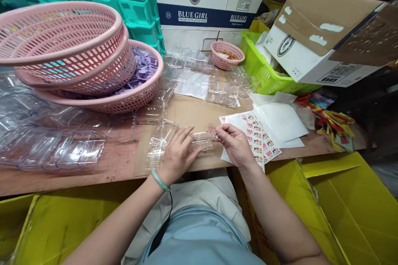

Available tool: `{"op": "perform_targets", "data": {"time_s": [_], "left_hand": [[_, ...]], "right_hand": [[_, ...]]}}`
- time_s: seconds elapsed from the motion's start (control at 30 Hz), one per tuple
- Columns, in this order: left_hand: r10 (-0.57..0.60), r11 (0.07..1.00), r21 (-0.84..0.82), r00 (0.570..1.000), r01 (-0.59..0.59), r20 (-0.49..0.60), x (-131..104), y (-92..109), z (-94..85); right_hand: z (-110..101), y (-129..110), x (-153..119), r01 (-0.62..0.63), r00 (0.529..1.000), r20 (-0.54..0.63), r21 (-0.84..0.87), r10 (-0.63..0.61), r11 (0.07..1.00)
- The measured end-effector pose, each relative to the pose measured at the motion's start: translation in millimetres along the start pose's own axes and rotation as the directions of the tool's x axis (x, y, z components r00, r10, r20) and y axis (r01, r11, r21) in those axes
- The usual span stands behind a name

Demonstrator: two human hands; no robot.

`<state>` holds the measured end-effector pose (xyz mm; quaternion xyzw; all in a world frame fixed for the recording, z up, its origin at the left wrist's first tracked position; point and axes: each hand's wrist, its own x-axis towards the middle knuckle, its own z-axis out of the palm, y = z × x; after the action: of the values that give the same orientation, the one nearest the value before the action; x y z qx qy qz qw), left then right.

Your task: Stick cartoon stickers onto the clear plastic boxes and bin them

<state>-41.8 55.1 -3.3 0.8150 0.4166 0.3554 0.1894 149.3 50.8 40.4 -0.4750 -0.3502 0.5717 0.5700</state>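
Observation:
My right hand (234, 145) pinches a small clear sticker with a pinkish print (212, 128) between thumb and fingertips. My left hand (177, 155) has its fingers stretched and spread beside a clear plastic case (202, 140) lying on the cardboard; whether it touches the case I cannot tell. Just beyond the left hand, a row of nested clear plastic pieces (158, 143) lies on the cardboard sheet (186, 109). Sheets of cat stickers (256, 136) lie next to my right hand, partly behind it.
Pink baskets (102, 101) with purple pieces (144, 66) stand at left, above stacked clear plastic pieces (52, 147). Behind are a small pink basket (226, 62), teal crates (137, 8) and a beer carton (202, 16). A green basket (264, 74) and white paper (280, 120) are at right.

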Motion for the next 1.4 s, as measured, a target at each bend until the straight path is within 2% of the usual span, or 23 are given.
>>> {"op": "perform_targets", "data": {"time_s": [0.07,0.17,0.23,0.33,0.5,0.73,0.97,1.4], "left_hand": [[-0.128,0.949,-0.281,0.989,0.145,0.079,-4.3,-4.3,-2.0],[-0.278,0.696,-0.609,0.925,0.38,0.259,-1.0,-11.7,-2.8],[-0.305,0.569,-0.688,0.892,0.451,0.333,1.6,-13.4,-2.8],[-0.28,0.495,-0.73,0.882,0.471,0.38,1.6,-11.8,-4.2],[-0.239,0.529,-0.712,0.886,0.463,0.398,-3.3,-9.2,-9.3],[-0.21,0.62,-0.663,0.903,0.42,0.376,-7.6,-12.4,-9.9],[-0.205,0.631,-0.66,0.908,0.407,0.364,-8.6,-13.5,-9.3],[-0.197,0.63,-0.671,0.916,0.392,0.35,-9.2,-15.4,-8.2]], "right_hand": [[-0.1,1.3,1.0,-0.015,1.0,0.016,-0.039,0.016,0.999],[-3.1,-2.4,4.0,-0.032,0.997,0.065,-0.128,0.041,0.991],[-4.4,-8.2,5.2,-0.047,0.989,0.127,-0.227,0.077,0.973],[-2.3,-18.9,3.4,-0.055,0.961,0.227,-0.397,0.156,0.916],[5.5,-27.3,-3.4,-0.062,0.93,0.263,-0.579,0.258,0.813],[5.7,-24.7,-7.3,-0.09,0.932,0.217,-0.637,0.29,0.766],[9.9,-23.0,-9.4,-0.066,0.944,0.189,-0.694,0.27,0.717],[12.1,-20.7,-7.7,-0.028,0.952,0.192,-0.719,0.237,0.694]]}}
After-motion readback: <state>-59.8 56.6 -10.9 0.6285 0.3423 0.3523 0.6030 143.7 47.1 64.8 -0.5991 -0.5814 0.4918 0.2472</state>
